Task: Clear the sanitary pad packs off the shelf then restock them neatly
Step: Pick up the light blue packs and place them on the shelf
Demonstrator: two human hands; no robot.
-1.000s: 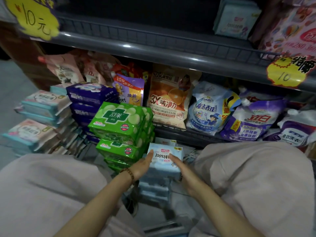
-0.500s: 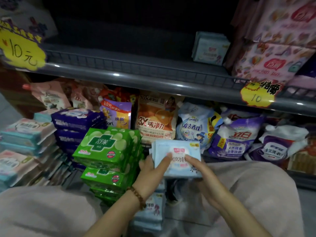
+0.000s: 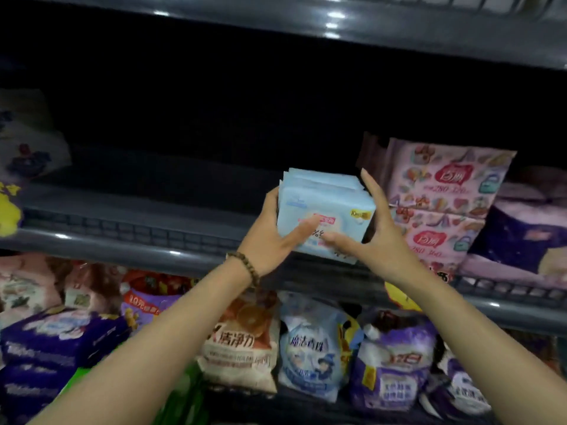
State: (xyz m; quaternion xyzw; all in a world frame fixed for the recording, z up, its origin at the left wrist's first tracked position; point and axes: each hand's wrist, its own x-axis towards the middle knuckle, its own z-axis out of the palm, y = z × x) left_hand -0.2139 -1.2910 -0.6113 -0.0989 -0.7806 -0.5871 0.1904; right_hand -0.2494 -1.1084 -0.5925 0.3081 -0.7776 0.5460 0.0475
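Both hands hold a small stack of light blue sanitary pad packs [image 3: 325, 207] at the front edge of the dark grey shelf [image 3: 129, 234]. My left hand [image 3: 273, 237] grips the stack's left side, thumb across the front. My right hand [image 3: 374, 237] clasps the right side, with its fingers up along the pack's edge and its thumb on the front. The stack sits just left of the pink patterned packs [image 3: 441, 197]. The shelf to the left of the stack is dark and bare.
Below the shelf stand detergent refill bags, orange [image 3: 242, 342], blue [image 3: 313, 348] and purple [image 3: 395, 363]. Purple pad packs [image 3: 52, 342] sit at lower left. A yellow price tag [image 3: 9, 207] hangs at the left edge, and another shelf rail [image 3: 331, 29] runs overhead.
Both hands have lifted the blue packs from the pile low between the knees up to the shelf edge. The view has tilted upward with them.
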